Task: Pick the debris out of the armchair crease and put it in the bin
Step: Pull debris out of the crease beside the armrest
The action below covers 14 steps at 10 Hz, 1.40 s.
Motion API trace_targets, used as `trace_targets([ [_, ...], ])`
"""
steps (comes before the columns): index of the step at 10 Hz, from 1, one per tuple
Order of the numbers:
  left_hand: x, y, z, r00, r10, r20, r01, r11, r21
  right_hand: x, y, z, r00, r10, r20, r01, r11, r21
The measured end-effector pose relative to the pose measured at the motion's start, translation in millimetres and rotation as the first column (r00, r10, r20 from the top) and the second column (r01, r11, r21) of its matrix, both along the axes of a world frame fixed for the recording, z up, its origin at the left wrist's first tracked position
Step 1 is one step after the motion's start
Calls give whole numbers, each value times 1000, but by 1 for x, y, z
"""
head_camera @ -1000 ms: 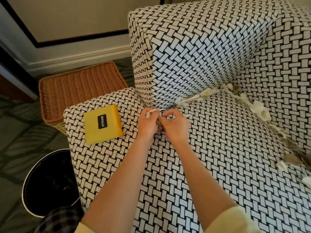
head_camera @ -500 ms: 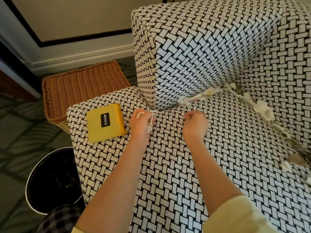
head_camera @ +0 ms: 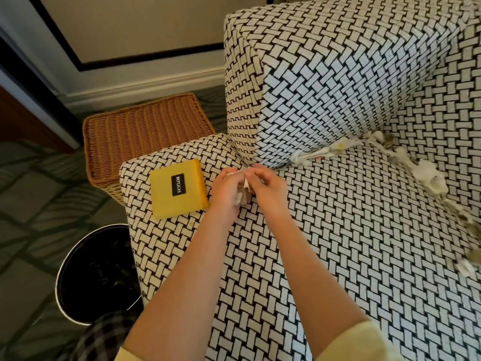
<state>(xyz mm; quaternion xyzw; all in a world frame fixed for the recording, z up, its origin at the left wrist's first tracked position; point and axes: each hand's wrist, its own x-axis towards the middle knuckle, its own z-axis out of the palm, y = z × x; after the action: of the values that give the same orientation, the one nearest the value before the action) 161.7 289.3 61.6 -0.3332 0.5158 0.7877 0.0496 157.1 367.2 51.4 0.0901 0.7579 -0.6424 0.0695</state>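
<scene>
Left hand and right hand pinch crumpled paper scraps hanging downward between them.

Woven black-and-white armchair seat carries a yellow book at its front left corner, paper scraps wedged in the armrest crease, more debris strung along the back crease.

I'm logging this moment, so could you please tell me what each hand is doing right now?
Left hand: closed on crumpled paper scraps.
Right hand: fingers pinched at the same scraps; whether its grip bears them cannot be told.
</scene>
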Motion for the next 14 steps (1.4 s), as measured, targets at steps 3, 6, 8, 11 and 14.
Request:
trace_targets([
  [3,13,13,9,999,23,29,-25,998,54,14,-18,4,969,-249,0,247,959,-141],
  [6,40,-20,21,985,28,-168,-45,994,-101,41,-66,21,952,-281,-119,258,949,-179],
  [8,61,-60,32,973,-8,-230,-54,963,-264,63,-110,24,947,-290,-140,252,939,-235],
  [11,74,-116,31,959,137,-247,-219,912,-347,85,-159,28,977,-88,-194,47,978,-202],
  [14,108,-185,-26,907,411,-93,-413,824,-388,114,-235,-23,911,355,209,-303,922,-242],
])
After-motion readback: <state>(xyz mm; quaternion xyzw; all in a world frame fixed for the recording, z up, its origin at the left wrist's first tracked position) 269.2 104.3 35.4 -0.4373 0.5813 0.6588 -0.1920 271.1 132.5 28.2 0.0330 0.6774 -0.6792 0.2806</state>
